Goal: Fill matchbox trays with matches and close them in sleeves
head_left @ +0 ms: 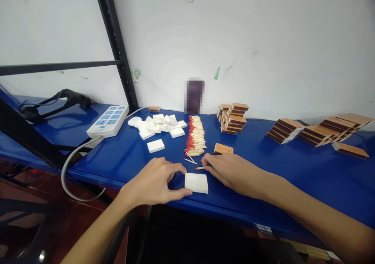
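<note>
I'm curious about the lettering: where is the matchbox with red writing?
In the head view, the matchbox lies on the blue table, slightly right of centre, just beyond the right hand and right of the match pile.

The matches (198, 137) are red-tipped, the tray (196, 183) white.

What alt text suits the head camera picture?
A person's left hand holds a small white box while the right hand pinches a match at a blue table. Beyond lie a match pile, more white boxes and stacked matchboxes.
</note>
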Available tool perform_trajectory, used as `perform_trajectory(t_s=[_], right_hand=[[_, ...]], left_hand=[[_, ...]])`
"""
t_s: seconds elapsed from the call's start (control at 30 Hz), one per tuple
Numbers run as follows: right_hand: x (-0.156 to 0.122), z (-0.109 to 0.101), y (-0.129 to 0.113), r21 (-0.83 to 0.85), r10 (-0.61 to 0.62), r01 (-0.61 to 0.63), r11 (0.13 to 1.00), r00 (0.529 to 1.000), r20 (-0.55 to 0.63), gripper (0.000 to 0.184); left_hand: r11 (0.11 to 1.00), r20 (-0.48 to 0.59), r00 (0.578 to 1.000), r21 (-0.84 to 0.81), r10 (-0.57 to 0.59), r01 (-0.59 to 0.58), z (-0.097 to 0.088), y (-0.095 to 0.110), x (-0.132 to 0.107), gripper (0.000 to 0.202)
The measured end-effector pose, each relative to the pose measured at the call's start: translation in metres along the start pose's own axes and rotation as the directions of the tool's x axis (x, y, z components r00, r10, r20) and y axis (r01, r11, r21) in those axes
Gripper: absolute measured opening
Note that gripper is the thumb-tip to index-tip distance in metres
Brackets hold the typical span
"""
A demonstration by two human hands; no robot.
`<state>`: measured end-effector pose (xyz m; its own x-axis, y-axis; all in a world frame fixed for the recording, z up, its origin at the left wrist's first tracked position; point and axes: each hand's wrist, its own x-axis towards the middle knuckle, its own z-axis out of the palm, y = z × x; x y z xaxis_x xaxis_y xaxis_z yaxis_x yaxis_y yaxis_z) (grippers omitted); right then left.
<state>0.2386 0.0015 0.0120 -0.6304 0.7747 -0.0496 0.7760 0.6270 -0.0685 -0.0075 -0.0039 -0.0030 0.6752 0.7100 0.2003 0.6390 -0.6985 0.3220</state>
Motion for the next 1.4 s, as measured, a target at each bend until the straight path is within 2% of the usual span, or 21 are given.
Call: perform_trajectory(t_s=[0.2,0.33,0.47,0.6,0.7,0.8,0.9,1.0,1.13,1.27,1.4], right_hand=[[0.001,0.001,-0.002,-0.049,0.047,-0.045,0.998,0.998,0.031,0.019],[-0.002,-0.004,-0.004,0.022,0.05,-0.05,0.998,0.999,0.0,0.021],[-0.006,-0.008,-0.013,0.171,-0.009,0.014,0.985,0.999,-0.035,0.022],[-0.007,-0.003,-0.022,0.181,-0.068,0.078,0.98,0.996,-0.061,0.021],[-0.006,-0.001,-0.023,0.222,-0.106,0.131,0.966,0.987,-0.121,0.016],[-0.004,-0.001,-0.019,0.247,-0.095,0.163,0.955,0.96,-0.264,0.016],[-0.001,0.001,-0.01,0.153,0.002,0.062,0.986,0.924,-0.383,0.02],[0.003,0.006,0.0,0.049,0.094,-0.082,0.995,0.938,-0.334,0.018],[0.007,0.009,0.008,-0.025,0.152,-0.159,0.987,0.971,-0.183,0.02],[0.006,0.011,0.01,-0.07,0.121,-0.135,0.988,0.978,-0.17,0.023],[0.006,0.013,0.007,-0.024,0.089,-0.095,0.995,0.979,-0.185,0.022]], left_hand=[[1.0,0.016,1.0,-0.001,0.0,0.0,0.0,-0.001,0.0,0.039],[1.0,-0.008,1.0,0.016,-0.011,0.011,0.001,0.0,0.001,0.038],[0.999,-0.06,0.998,0.023,-0.031,0.032,0.002,0.003,0.001,0.035],[0.999,-0.129,0.992,0.042,-0.017,0.022,0.003,0.006,0.001,0.029],[0.999,-0.143,0.99,0.043,-0.01,0.017,0.003,0.006,0.002,0.027],[0.999,-0.13,0.991,0.038,-0.009,0.014,0.003,0.006,0.001,0.027],[0.999,-0.114,0.993,0.042,-0.016,0.021,0.002,0.006,0.001,0.028],[0.999,-0.094,0.995,0.04,-0.012,0.015,0.002,0.006,0.001,0.029],[0.999,-0.078,0.997,0.043,-0.004,0.007,0.001,0.006,0.001,0.028],[0.999,-0.074,0.997,0.042,0.027,-0.024,0.001,0.005,0.001,0.028],[0.996,-0.096,0.993,0.058,0.073,-0.068,0.001,0.003,0.001,0.032]])
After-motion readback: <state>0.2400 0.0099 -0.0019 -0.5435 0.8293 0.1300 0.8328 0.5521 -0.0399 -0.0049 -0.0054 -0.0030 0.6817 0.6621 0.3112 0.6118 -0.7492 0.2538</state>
